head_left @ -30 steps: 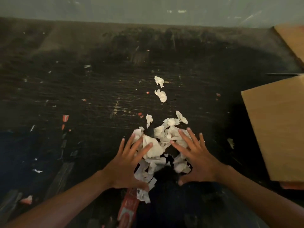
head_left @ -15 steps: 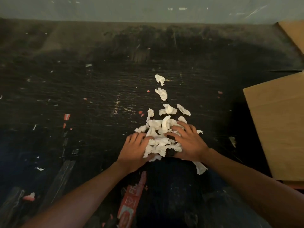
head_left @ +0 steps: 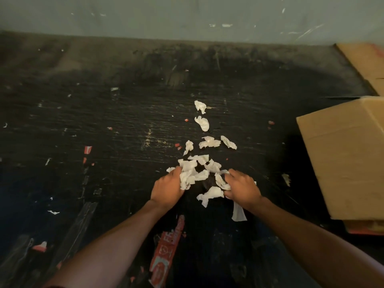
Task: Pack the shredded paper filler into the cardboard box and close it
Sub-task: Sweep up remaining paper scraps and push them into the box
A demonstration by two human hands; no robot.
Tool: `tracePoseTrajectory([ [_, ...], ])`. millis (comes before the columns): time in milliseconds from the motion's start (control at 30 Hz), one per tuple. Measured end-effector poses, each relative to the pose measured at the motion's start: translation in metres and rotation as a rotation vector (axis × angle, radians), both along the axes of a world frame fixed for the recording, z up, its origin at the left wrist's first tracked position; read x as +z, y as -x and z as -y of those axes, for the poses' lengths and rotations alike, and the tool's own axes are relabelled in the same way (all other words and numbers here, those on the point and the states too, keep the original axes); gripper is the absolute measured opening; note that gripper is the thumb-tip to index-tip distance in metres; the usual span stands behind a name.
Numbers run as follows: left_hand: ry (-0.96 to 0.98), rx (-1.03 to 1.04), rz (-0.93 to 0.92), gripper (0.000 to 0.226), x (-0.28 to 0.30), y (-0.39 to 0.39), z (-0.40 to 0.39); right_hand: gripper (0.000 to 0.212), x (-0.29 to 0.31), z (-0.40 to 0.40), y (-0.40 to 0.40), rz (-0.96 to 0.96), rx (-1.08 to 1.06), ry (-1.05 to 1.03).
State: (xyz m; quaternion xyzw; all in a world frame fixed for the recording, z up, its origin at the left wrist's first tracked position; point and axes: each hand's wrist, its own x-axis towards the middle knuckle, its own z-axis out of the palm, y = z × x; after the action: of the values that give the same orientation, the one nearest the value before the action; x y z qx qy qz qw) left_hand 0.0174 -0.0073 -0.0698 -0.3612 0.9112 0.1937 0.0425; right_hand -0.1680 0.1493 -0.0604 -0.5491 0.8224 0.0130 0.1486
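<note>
Cardboard box (head_left: 349,159): lay at the right edge of the bench, its plain brown side up, well apart from the paper; whether its flaps were open could not be told.
Flat cardboard (head_left: 367,63): a second piece rested in the far right corner, beyond the box.
Red printed strip (head_left: 168,248): stuck to the bench near its near edge, between the two forearms.
Small scraps (head_left: 87,149): red and white bits dotted the left half of the bench.
Shredded paper filler (head_left: 199,165): white crumpled pieces lay in a loose line from mid-bench toward the near edge, thickest between the hands; two pieces (head_left: 201,121) sat apart farther back.
Obstruction: nothing lay between the paper and the box.
Left hand (head_left: 168,188): knuckles up, fingers curled shut around a wad of white paper.
Right hand (head_left: 242,189): knuckles up, fingers curled closed on paper pieces, one strip (head_left: 239,213) hanging below the wrist.
Forearms: both bare, reaching in from the near edge and converging on the pile.
Bench (head_left: 124,121): black, scratched and worn, dimly lit.
Wall (head_left: 187,15): pale grey-green, scuffed, along the far edge.
</note>
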Motion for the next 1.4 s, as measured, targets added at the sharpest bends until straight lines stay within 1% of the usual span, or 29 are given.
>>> tracePoseTrajectory([
  [67,-0.024,0.037,-0.009,0.047,0.01,-0.005,-0.001,0.048,0.011,-0.003,-0.001,0.058,-0.072,-0.02],
  [167,-0.037,0.065,-0.037,0.041,0.024,-0.017,-0.003,0.049,0.027,-0.014,-0.005,0.135,-0.223,0.019],
  [300,-0.025,0.065,-0.132,0.034,0.046,-0.029,-0.005,0.025,0.055,-0.034,-0.01,0.203,-0.405,0.152],
  [400,-0.006,0.046,-0.195,0.039,0.067,-0.029,-0.011,0.021,0.081,-0.048,-0.013,0.181,-0.5,0.273],
  [500,-0.007,0.018,-0.239,0.048,0.088,-0.021,-0.02,0.017,0.105,-0.064,-0.009,0.2,-0.576,0.387],
  [600,-0.016,-0.006,-0.258,0.053,0.107,-0.008,-0.037,0.016,0.126,-0.082,-0.002,0.199,-0.607,0.491],
  [733,-0.013,-0.062,-0.302,0.054,0.127,0.013,-0.063,0.013,0.153,-0.11,0.007,0.169,-0.617,0.502],
  [867,0.007,-0.121,-0.357,0.053,0.149,0.04,-0.095,0.016,0.174,-0.144,0.025,0.151,-0.659,0.527],
  [1000,0.019,-0.161,-0.415,0.051,0.173,0.072,-0.137,0.023,0.194,-0.192,0.045,0.063,-0.643,0.604],
  [1100,0.0,-0.177,-0.451,0.048,0.186,0.101,-0.177,0.023,0.201,-0.238,0.067,0.024,-0.639,0.655],
  [1200,-0.01,-0.193,-0.476,0.041,0.2,0.132,-0.228,0.021,0.21,-0.289,0.09,0.027,-0.648,0.67],
  [1333,-0.026,-0.162,-0.47,0.047,0.217,0.176,-0.295,0.021,0.222,-0.356,0.122,0.023,-0.682,0.652],
  [1400,-0.044,-0.154,-0.497,0.043,0.223,0.197,-0.321,0.018,0.228,-0.383,0.139,0.029,-0.681,0.658],
])
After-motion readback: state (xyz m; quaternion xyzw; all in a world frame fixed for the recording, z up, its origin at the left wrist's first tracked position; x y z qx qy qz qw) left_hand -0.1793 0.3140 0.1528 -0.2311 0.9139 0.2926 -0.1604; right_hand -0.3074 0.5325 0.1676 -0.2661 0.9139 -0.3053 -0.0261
